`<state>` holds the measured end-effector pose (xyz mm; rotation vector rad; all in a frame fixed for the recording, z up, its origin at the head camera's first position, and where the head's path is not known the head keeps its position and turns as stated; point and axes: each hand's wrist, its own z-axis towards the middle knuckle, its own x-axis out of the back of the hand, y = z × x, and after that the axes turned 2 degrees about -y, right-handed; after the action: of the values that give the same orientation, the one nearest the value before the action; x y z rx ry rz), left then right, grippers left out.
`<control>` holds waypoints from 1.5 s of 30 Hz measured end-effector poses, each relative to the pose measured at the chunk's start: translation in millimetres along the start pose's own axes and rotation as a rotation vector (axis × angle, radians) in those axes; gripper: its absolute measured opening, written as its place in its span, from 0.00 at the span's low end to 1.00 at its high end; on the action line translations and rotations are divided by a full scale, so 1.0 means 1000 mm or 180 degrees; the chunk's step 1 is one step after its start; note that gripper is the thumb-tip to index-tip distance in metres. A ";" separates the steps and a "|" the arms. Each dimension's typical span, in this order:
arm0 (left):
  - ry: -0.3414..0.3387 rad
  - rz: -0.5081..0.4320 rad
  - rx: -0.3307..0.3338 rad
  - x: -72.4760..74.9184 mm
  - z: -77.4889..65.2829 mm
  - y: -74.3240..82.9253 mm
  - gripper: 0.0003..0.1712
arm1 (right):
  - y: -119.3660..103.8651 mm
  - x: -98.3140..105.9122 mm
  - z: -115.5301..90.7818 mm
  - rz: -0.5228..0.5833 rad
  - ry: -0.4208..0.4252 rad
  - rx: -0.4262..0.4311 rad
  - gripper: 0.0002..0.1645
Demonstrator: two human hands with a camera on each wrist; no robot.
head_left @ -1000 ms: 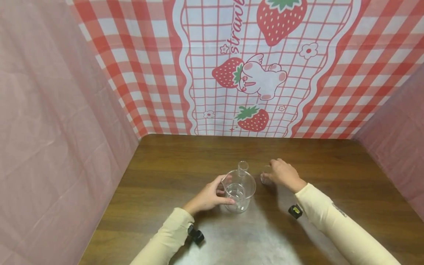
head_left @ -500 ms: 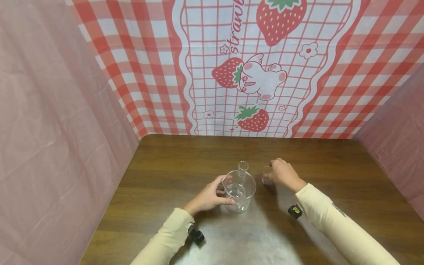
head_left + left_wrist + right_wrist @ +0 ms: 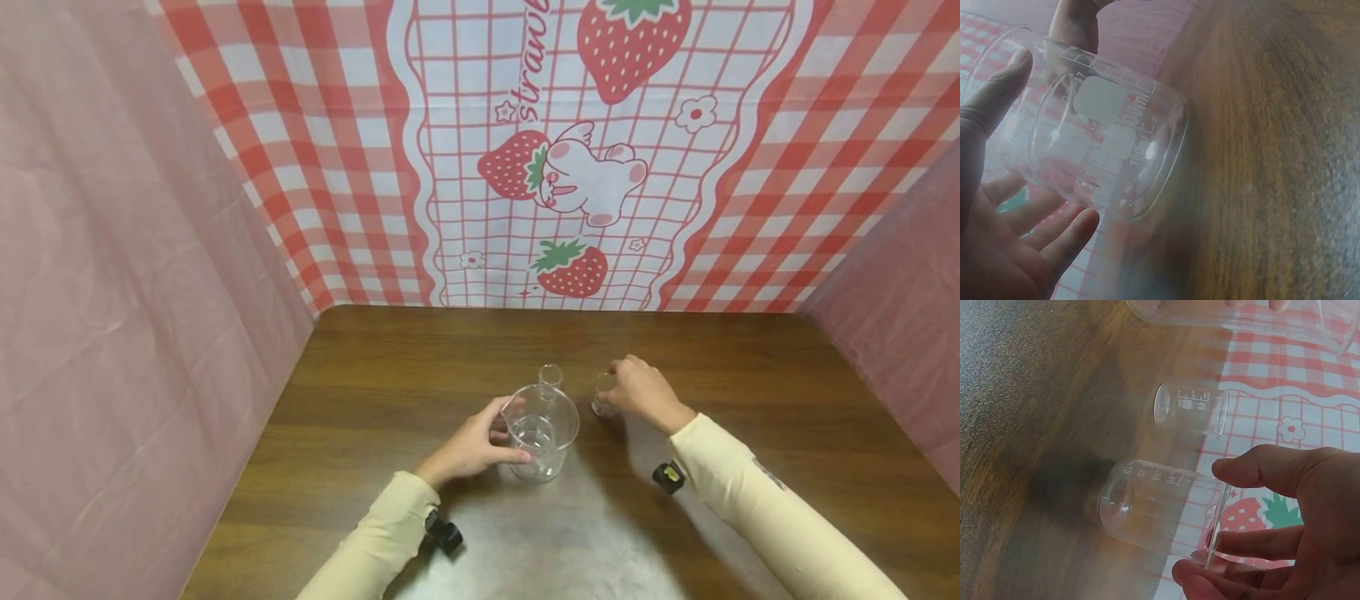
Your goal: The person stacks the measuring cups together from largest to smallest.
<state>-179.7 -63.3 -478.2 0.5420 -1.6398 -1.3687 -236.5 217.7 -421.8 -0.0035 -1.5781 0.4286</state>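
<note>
My left hand (image 3: 474,439) grips a large clear glass beaker (image 3: 564,429) around its left side, thumb in front and fingers behind. Inside it sits a smaller beaker (image 3: 1060,134), with white labels and millilitre print showing through the glass. To the right, my right hand (image 3: 641,392) pinches a small graduated beaker (image 3: 1157,509) by its rim from above, its base close over the table. Another, smaller beaker (image 3: 1188,407) stands behind the large one and left of the right hand's beaker; in the head view its lower part is seen through the large beaker.
The brown wooden table (image 3: 420,350) ends at a red-checked strawberry cloth (image 3: 360,208) hanging at the back. Pink curtains (image 3: 142,275) hang on both sides. Glare lies on the near part of the tabletop.
The small beaker under my right hand has shifted slightly right and shows more plainly below the fingers. The left hand and the large beaker stay where they were.
</note>
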 end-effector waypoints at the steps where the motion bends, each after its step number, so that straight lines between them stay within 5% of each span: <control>1: 0.0002 0.0004 0.0002 0.000 0.000 0.000 0.49 | 0.000 0.001 0.000 0.0002 0.0000 0.0001 0.25; 45: -0.0010 -0.0045 -0.0024 0.000 0.000 -0.002 0.48 | -0.016 0.030 -0.008 0.0098 0.0255 0.0060 0.29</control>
<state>-179.9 -63.9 -480.2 0.5482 -1.6355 -1.3861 -226.7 213.4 -388.7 -0.0304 -1.4966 0.4621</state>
